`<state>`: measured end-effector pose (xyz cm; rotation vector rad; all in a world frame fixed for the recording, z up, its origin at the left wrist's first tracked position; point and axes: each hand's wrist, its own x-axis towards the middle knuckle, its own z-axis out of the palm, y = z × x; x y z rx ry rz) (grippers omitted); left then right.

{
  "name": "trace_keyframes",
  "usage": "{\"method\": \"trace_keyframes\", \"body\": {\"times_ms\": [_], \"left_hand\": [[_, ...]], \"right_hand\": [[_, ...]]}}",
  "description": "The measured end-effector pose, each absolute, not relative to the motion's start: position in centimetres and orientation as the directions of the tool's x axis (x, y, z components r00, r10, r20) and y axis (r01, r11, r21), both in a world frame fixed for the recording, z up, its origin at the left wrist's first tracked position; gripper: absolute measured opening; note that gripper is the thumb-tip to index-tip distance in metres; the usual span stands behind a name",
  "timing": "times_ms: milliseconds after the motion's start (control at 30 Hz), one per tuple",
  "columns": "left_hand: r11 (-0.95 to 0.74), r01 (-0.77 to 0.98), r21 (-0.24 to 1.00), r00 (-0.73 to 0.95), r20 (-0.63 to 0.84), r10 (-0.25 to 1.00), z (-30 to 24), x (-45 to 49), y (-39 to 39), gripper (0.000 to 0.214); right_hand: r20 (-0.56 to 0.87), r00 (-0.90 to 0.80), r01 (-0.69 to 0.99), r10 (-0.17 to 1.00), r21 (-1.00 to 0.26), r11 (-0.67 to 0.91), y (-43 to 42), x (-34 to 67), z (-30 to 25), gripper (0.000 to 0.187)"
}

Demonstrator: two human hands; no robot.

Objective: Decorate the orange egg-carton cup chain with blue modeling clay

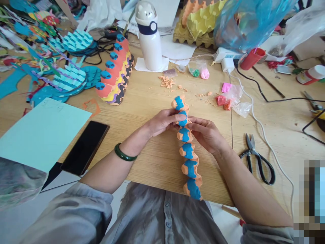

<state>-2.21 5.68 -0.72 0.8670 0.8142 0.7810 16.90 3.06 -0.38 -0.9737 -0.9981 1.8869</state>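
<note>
Between my hands is a long bumpy egg-carton strip [188, 150], orange with a blue patch of clay or paint on each bump. Its near end reaches the table's front edge. My left hand [166, 122] grips it near the far end, thumb lying on a blue patch and fingers partly hidden beneath. From the other side, my right hand [204, 130] pinches the strip's right edge with thumb and forefinger. Orange scraps [167, 82] lie just beyond the strip. To the right rest black-handled scissors [254, 156], blades pointing away from me.
A decorated red carton piece [115, 69], a white bottle [149, 40] and yellow egg trays [203, 20] stand farther back. At left lie a phone [85, 147] and a pale green sheet [45, 132]. A white cable [264, 130] runs down the right side, near pink clay [226, 87].
</note>
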Motion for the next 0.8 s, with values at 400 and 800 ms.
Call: {"method": "trace_keyframes", "body": {"times_ms": [400,800], "left_hand": [[0.465,-0.198,0.863,0.438,-0.347,0.829,-1.4,-2.01,5.6,0.054],[0.289,-0.064,0.955,0.222,-0.269,0.937,-1.76,-2.4,5.75,0.055]], "right_hand": [[-0.232,-0.31,-0.055,0.922,-0.964,-0.261,3.07,16.99,-0.81,0.035],[-0.259,-0.175,-0.092,0.95,-0.956,-0.277,3.56,17.1,-1.29,0.022]]}}
